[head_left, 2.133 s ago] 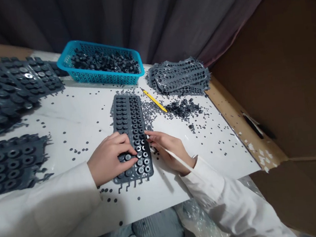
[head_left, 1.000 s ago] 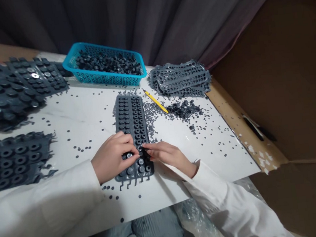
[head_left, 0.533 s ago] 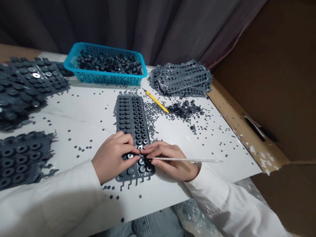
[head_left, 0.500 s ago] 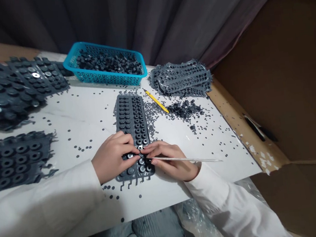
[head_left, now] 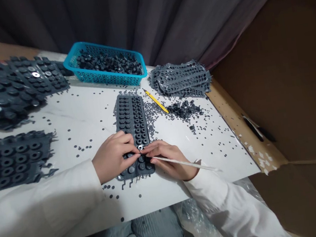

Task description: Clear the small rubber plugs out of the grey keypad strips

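Observation:
A long dark grey rubber sheet (head_left: 131,118) studded with small round parts lies lengthwise on the white board (head_left: 87,108). My left hand (head_left: 113,156) rests on the sheet's near end, fingers curled and pressing down on it. My right hand (head_left: 170,161) lies against the sheet's right edge, pinched around a thin white stick (head_left: 186,163) whose tip points into the sheet. The fingertips of both hands meet over one small ring. The stick's tail runs out to the right over my wrist.
A blue basket (head_left: 105,65) of dark rings stands at the back. Punched-out sheets (head_left: 182,78) are piled at the back right, beside a yellow pencil (head_left: 156,101) and loose rubber bits (head_left: 184,109). More grey sheets (head_left: 13,157) lie on the left. Cardboard (head_left: 246,130) borders the board's right side.
My right hand has gone from lying flat beside the sheet to pinching the stick at its edge. The stick's tail has swung down a little. My left hand has stayed put.

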The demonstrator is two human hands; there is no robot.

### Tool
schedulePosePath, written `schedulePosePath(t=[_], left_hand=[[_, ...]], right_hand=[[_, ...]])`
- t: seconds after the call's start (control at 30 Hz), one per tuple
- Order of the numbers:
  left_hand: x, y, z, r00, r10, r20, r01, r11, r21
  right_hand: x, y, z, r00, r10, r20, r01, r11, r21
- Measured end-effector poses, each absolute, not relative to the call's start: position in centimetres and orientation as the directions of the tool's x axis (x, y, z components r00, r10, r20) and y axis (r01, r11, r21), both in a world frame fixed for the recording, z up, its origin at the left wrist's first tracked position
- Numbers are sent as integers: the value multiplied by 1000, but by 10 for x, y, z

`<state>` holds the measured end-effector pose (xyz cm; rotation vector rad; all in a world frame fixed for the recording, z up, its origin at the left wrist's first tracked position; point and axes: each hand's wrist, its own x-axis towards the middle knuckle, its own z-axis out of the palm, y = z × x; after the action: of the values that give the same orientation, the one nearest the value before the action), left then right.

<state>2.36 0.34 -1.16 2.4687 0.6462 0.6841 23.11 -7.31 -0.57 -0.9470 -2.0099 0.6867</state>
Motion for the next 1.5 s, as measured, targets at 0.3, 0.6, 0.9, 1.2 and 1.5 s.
schedulePosePath(t=[0.3,0.6,0.9,1.2,1.5], left_hand=[[24,4,-10,765,559,321,310,-756,577],[23,4,-12,779,520,351,285,-792,540],[20,4,-14,752,567,336,310,-754,579],[19,5,-8,818,481,317,206,-759,618],[20,5,-11,827,474,302,206,-755,622]], right_hand=[[233,-71,-18,-519,697,495,610,707,-357],[231,-77,-17,-276,867,416,629,490,-604],[232,-79,1,-245,893,377,375,446,-813],[234,-77,-1,-452,804,387,329,553,-766],[236,-78,-1,-565,708,424,472,699,-537]])
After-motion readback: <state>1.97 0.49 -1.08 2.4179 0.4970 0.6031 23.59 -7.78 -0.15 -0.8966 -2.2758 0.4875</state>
